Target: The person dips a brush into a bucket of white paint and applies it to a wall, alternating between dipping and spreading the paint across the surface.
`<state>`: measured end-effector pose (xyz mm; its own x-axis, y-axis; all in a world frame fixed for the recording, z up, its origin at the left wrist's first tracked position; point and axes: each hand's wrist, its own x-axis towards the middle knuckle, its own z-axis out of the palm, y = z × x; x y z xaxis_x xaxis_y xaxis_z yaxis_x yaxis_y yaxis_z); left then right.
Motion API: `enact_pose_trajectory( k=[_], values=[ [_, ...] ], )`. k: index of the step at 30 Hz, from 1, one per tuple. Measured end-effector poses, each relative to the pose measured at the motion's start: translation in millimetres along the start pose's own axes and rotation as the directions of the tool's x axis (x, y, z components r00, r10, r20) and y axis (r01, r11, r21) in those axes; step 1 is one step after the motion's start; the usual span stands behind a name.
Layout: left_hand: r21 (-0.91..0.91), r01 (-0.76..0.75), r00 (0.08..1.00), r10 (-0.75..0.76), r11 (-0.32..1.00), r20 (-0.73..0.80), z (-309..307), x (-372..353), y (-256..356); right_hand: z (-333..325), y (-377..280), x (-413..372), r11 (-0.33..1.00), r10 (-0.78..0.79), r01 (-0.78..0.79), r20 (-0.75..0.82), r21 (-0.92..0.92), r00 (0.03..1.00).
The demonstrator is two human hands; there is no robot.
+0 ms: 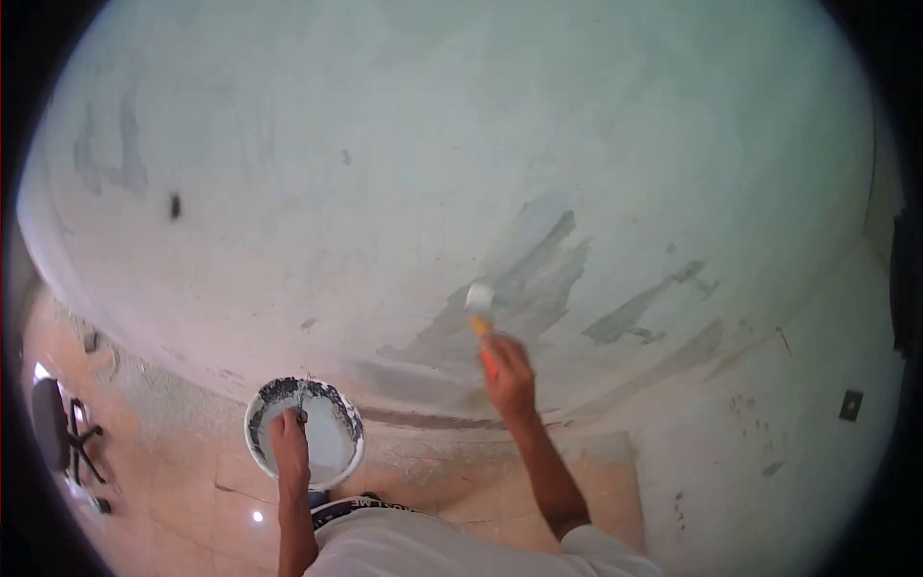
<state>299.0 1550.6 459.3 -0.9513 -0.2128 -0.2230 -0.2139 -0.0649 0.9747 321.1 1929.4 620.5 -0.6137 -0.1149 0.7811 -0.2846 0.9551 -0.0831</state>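
Note:
My right hand (510, 375) is closed round the yellow and red handle of a putty knife (479, 300). Its pale blade lies at the wall (385, 192), over a damp-looking grey patch (519, 298) with ragged edges. Lower left, my left hand (289, 438) is closed over the mouth of a white bucket (354, 462), and seems to grip its handle (301, 399), though the fingers partly hide it. Pale grey paste fills part of the bucket, and dark grey residue coats its inner rim.
More grey patches (649, 303) mark the wall to the right, and a dark spot (175, 207) sits at left. An office chair (67, 433) stands on the tiled floor (183, 481) at far left. A socket plate (851, 405) is on the side wall.

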Motion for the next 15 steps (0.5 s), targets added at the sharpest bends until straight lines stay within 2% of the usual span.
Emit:
enact_pose_trajectory(
  k=[1,2,4,5,7,9,12,15],
  values=[
    [-0.001,-0.004,1.0,0.004,1.0,-0.017,3.9,0.6,-1.1,5.0,-6.4,-12.4,0.994,0.06,-0.066,0.073,0.086,0.996],
    [0.01,-0.012,1.0,0.012,1.0,-0.026,5.8,1.3,-1.0,6.3,-0.6,-14.6,0.993,0.064,-0.072,0.086,0.091,0.994],
    [-0.004,-0.003,1.0,0.003,1.0,-0.011,8.9,-1.6,4.8,-1.7,-0.6,2.3,0.997,0.051,-0.053,0.036,0.06,0.998],
    [-0.028,-0.003,1.0,0.003,1.0,0.006,9.0,-1.7,8.6,-16.2,8.5,16.2,0.999,0.051,-0.051,-0.034,0.004,0.998],
    [0.0,-0.011,0.999,0.011,1.0,0.04,6.6,-0.8,12.4,-56.9,3.9,67.2,0.997,-0.062,0.049,-0.21,-0.066,0.976],
    [-0.005,-0.021,0.998,0.022,1.0,0.067,3.8,1.6,2.5,-85.7,-16.0,95.6,0.985,-0.079,0.027,-0.31,-0.169,0.947],
    [0.002,-0.003,0.999,0.003,1.0,0.039,-1.1,-4.5,9.0,-70.3,-15.4,86.6,0.986,-0.095,0.039,-0.344,-0.165,0.934],
    [-0.011,0.025,0.999,-0.024,1.0,0.041,-4.9,1.7,5.5,20.7,4.8,4.5,0.998,0.025,-0.031,-0.106,-0.056,0.994]
  ],
)
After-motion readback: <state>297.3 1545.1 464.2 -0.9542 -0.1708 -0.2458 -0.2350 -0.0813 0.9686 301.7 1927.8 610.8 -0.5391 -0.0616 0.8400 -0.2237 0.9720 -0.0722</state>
